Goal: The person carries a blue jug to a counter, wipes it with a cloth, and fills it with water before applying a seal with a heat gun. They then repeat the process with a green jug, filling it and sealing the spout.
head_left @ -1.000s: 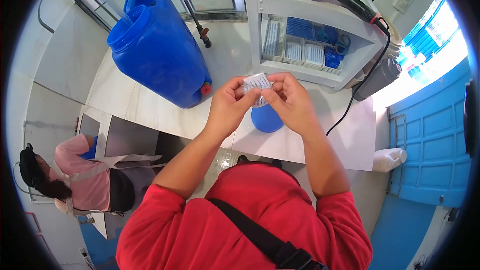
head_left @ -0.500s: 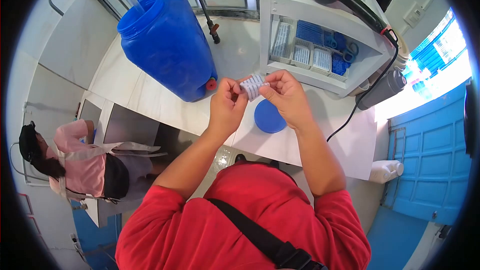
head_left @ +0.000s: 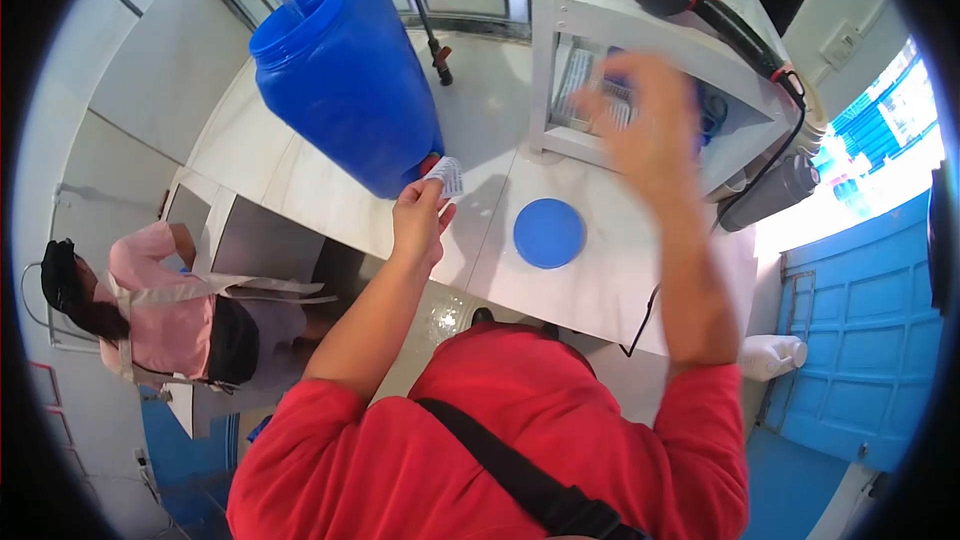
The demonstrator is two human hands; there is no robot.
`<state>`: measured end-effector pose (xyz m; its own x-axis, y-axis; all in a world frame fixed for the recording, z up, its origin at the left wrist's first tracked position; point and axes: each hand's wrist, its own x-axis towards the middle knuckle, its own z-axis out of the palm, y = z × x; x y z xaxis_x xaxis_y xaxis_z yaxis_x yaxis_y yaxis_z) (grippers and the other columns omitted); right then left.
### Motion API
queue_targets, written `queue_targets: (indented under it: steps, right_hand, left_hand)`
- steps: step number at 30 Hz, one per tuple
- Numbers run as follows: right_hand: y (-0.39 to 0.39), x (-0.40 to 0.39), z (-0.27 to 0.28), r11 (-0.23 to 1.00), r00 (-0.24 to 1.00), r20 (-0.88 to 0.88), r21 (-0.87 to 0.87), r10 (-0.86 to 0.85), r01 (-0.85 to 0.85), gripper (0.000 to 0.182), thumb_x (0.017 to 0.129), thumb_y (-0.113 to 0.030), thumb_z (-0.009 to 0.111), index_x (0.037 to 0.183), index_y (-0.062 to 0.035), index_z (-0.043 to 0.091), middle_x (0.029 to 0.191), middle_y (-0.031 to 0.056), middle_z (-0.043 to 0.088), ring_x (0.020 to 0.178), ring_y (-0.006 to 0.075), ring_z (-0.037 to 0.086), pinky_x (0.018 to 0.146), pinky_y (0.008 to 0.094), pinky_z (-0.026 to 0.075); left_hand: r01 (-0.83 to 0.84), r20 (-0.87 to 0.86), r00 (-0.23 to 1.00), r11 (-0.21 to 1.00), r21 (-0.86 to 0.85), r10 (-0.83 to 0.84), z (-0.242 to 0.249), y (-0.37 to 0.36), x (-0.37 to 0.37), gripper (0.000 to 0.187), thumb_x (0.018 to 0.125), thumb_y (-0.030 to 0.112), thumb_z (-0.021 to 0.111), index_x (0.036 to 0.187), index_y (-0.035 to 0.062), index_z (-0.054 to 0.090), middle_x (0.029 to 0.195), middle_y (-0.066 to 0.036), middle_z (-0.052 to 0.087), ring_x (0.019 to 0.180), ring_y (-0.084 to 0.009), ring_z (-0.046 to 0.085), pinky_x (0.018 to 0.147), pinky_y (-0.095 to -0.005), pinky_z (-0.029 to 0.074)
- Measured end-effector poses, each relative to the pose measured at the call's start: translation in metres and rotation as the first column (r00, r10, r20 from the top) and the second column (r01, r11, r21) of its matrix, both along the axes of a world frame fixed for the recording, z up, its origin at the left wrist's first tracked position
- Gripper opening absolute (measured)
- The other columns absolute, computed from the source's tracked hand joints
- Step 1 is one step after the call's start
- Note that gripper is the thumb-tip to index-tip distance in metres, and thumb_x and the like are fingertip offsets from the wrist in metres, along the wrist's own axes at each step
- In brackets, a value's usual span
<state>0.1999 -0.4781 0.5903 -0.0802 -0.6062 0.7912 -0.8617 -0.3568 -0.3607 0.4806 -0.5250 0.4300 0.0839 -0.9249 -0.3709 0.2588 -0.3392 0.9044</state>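
Between the thumb and fingers of my left hand [head_left: 418, 225] is a small white printed paper [head_left: 447, 178], its rows of text too small to read. That hand is closed and hovers over the counter's front edge, close to the jug's red cap [head_left: 429, 162]. My right hand [head_left: 650, 130] is smeared by motion in front of the white shelf unit [head_left: 548, 70]; its grip and contents cannot be made out. Behind it, small baskets of white printed papers [head_left: 578, 75] are partly hidden. A round blue lid [head_left: 549, 233] lies flat on the counter between my arms.
A large blue jug [head_left: 350, 90] with an uncapped mouth stands at the back left. A black hair dryer [head_left: 715, 15] rests on the shelf unit, its cord trailing down. A grey tumbler [head_left: 770, 195] stands at the right. A person in pink [head_left: 165, 290] works at the left.
My right hand has let go of the printed paper and swung up and right to the shelf unit. My left hand keeps the paper, slightly lower and further left. The view has shifted slightly.
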Motion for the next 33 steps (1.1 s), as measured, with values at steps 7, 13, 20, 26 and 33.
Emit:
queue_targets:
  steps: [7,13,20,26,33]
  right_hand:
    - [-0.084,-0.191,0.094,0.759,0.872,-0.394,0.46,-0.291,0.461,0.067,0.08,-0.062,0.073,0.109,-0.0012,0.068,0.098,0.0169,0.07,0.089,0.0302,0.068,0.081,0.0401,0.052]
    - [-0.107,-0.195,0.086,0.652,0.97,-0.219,0.722,-0.103,0.233,0.067,0.076,-0.066,0.075,0.091,-0.0011,0.069,0.076,0.0077,0.064,0.071,0.0175,0.062,0.07,0.0329,0.049]
    - [-0.097,-0.197,0.088,0.778,0.985,0.162,0.626,-0.059,-0.057,0.063,0.082,-0.059,0.074,0.112,-0.004,0.067,0.093,0.0053,0.067,0.084,0.014,0.061,0.08,0.0253,0.046]
    - [-0.044,-0.169,0.087,0.825,0.708,0.697,0.329,0.116,-0.459,0.055,0.097,-0.048,0.066,0.128,-0.0031,0.062,0.103,0.0057,0.066,0.09,0.0056,0.058,0.076,0.0186,0.044]
    - [0.007,-0.133,0.069,0.658,0.484,0.751,0.087,0.45,-0.748,0.088,0.076,-0.052,0.079,0.138,0.0034,0.048,0.098,0.0074,0.062,0.081,0.0132,0.058,0.076,0.0268,0.048]
  left_hand:
    - [-0.187,-0.036,0.98,0.973,0.136,0.193,-0.075,-0.042,0.038,0.023,0.096,0.022,0.061,0.117,0.0127,0.059,0.108,-0.002,0.064,0.092,-0.0147,0.058,0.081,-0.0333,0.053]
    - [-0.292,-0.14,0.937,0.939,0.183,0.319,-0.08,-0.055,0.022,0.022,0.099,0.023,0.062,0.119,0.0139,0.059,0.109,-0.002,0.064,0.093,-0.0152,0.061,0.079,-0.0342,0.054]
    - [-0.381,-0.311,0.831,0.879,0.287,0.461,-0.071,-0.079,0.002,0.021,0.1,0.021,0.06,0.121,0.0157,0.056,0.111,-0.001,0.064,0.095,-0.0147,0.063,0.075,-0.0333,0.054]
    - [-0.439,-0.091,0.879,0.869,0.228,0.467,-0.075,-0.085,-0.007,0.025,0.103,0.025,0.058,0.124,0.0115,0.055,0.103,-0.005,0.058,0.076,-0.016,0.056,0.087,-0.0391,0.054]
    - [-0.418,-0.265,0.817,0.843,0.339,0.512,-0.08,-0.088,-0.001,0.028,0.096,0.022,0.066,0.121,0.019,0.055,0.112,-0.002,0.056,0.094,-0.0153,0.054,0.087,-0.0397,0.051]
